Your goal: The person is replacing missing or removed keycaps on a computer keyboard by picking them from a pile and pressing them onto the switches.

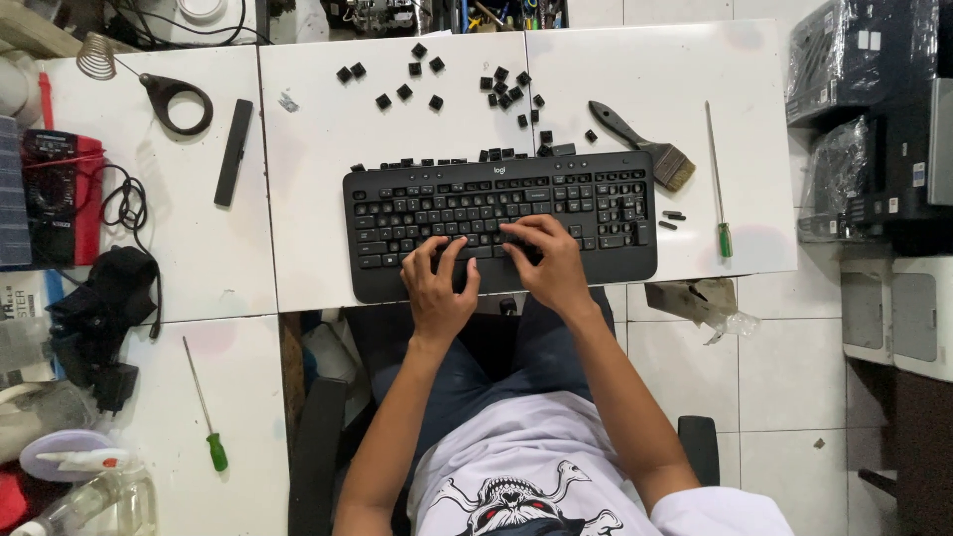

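Resting on 1 black keyboard [499, 220], left hand [438, 286] & right hand [549, 260], fingers spread, 2 screwdrivers [205, 406], 1 brush [645, 144]

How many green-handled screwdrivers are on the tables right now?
2. One screwdriver lies right of the keyboard, beside the brush. The other screwdriver lies on the lower-left table. Clutter could hide more.

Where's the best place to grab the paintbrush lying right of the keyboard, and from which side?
Take the paintbrush by its black handle, which points up-left toward the loose keycaps. Come from above and from the far side: the bristle end lies close to the keyboard corner, while the handle has bare white table around it.
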